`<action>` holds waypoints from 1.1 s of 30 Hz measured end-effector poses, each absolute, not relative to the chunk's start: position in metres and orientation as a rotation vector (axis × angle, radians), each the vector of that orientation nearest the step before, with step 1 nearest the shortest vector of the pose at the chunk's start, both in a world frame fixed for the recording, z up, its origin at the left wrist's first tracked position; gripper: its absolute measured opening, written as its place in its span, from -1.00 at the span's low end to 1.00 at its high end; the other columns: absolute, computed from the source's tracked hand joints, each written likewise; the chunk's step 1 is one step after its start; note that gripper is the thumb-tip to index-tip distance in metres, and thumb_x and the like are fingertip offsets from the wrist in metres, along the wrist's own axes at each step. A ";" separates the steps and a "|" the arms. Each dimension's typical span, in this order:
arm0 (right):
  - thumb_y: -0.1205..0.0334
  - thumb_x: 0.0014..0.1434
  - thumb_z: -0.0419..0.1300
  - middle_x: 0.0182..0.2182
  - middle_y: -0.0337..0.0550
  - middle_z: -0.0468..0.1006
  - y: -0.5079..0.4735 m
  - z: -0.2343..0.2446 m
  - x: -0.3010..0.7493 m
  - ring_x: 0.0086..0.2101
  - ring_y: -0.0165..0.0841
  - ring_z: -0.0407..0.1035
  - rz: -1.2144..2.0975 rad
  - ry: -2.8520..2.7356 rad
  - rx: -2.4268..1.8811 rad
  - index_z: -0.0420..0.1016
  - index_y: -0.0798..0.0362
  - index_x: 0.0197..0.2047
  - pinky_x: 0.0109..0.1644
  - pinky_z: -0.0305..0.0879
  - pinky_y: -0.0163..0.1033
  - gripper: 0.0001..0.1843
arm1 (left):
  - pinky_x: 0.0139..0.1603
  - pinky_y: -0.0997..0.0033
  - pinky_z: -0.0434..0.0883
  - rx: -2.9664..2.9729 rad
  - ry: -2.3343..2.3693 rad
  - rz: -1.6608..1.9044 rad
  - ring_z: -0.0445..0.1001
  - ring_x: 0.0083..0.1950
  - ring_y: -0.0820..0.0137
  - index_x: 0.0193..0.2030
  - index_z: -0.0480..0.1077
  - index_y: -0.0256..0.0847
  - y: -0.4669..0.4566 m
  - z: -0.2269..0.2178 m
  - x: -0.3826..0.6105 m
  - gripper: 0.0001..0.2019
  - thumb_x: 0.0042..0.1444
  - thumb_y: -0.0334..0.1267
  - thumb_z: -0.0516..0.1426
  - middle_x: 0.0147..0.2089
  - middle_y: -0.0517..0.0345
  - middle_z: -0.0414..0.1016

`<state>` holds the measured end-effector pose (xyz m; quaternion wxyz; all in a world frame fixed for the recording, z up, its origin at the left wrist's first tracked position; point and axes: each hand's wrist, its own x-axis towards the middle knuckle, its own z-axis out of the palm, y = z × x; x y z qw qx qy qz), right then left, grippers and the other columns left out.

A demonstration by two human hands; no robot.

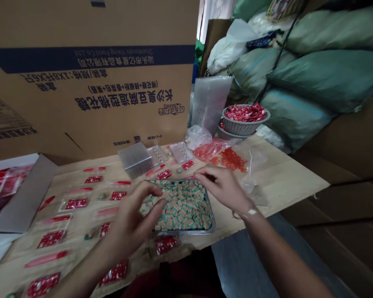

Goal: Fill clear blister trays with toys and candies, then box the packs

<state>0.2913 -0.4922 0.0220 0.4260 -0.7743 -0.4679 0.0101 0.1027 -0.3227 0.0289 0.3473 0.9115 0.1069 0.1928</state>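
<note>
A metal tray (212, 219) full of small green-and-beige candy pieces (186, 207) sits at the middle of the table. My left hand (133, 219) hovers over the tray's left side, fingers curved and apart, their tips close to the pieces. My right hand (219, 186) reaches over the tray's far right corner, and its fingertips are partly hidden. Several small red-printed packets (76, 203) and slim red strips (46, 259) lie in rows on the tabletop left of and in front of the tray.
A large printed cardboard carton (90, 82) stands behind the table. A stack of clear plastic trays (135, 159) and loose red pieces (233, 159) lie at the far edge. A grey basket of red-wrapped sweets (245, 124) stands beyond, with green sacks (326, 78) piled right.
</note>
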 end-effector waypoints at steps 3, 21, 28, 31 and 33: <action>0.40 0.12 0.16 -0.26 -0.05 0.50 -0.475 -0.067 0.322 -0.27 -0.31 0.41 0.155 -1.091 -2.268 0.51 0.11 -0.22 -0.19 0.31 -0.24 -0.84 | -0.09 0.27 0.40 2.645 0.305 -0.035 0.46 -0.14 0.28 -0.29 0.40 -0.21 -0.307 -0.025 0.142 -0.90 0.02 -0.40 0.11 -0.25 0.07 0.48; 0.40 0.07 0.08 -0.44 -0.18 0.47 -0.473 -0.120 0.306 -0.39 -0.36 0.35 0.318 -0.953 -2.028 0.45 0.06 -0.39 -0.24 0.29 -0.24 -0.86 | -0.03 0.29 0.32 2.735 0.312 0.051 0.41 -0.10 0.27 -0.35 0.46 -0.22 -0.306 -0.076 0.187 -0.89 0.08 -0.34 0.09 -0.23 0.04 0.46; 0.16 -0.01 0.21 -0.45 -0.24 0.49 -0.473 -0.125 0.297 -0.41 -0.36 0.41 0.661 -0.621 -1.586 0.42 0.03 -0.29 -0.31 0.37 -0.23 -0.81 | -0.06 0.23 0.34 2.495 0.329 0.008 0.44 -0.16 0.22 -0.48 0.47 -0.22 -0.328 -0.067 0.208 -0.90 -0.03 -0.37 0.12 -0.35 0.04 0.52; 0.01 -0.03 0.25 -0.51 -0.28 0.46 -0.470 -0.124 0.282 -0.46 -0.37 0.41 0.766 -0.531 -1.446 0.36 0.02 -0.38 -0.37 0.35 -0.26 -0.73 | -0.30 0.39 0.37 1.903 0.393 0.071 0.44 -0.41 0.38 -0.46 0.47 -0.22 -0.332 -0.081 0.205 -0.90 -0.06 -0.29 0.13 -0.47 0.14 0.51; 0.03 0.03 0.20 -0.52 -0.27 0.46 -0.467 -0.123 0.282 -0.47 -0.37 0.41 0.736 -0.595 -1.518 0.36 0.02 -0.39 -0.37 0.33 -0.26 -0.77 | -0.41 0.44 0.36 1.631 0.498 0.086 0.42 -0.50 0.42 -0.51 0.45 -0.22 -0.331 -0.093 0.199 -0.90 -0.12 -0.24 0.18 -0.55 0.20 0.48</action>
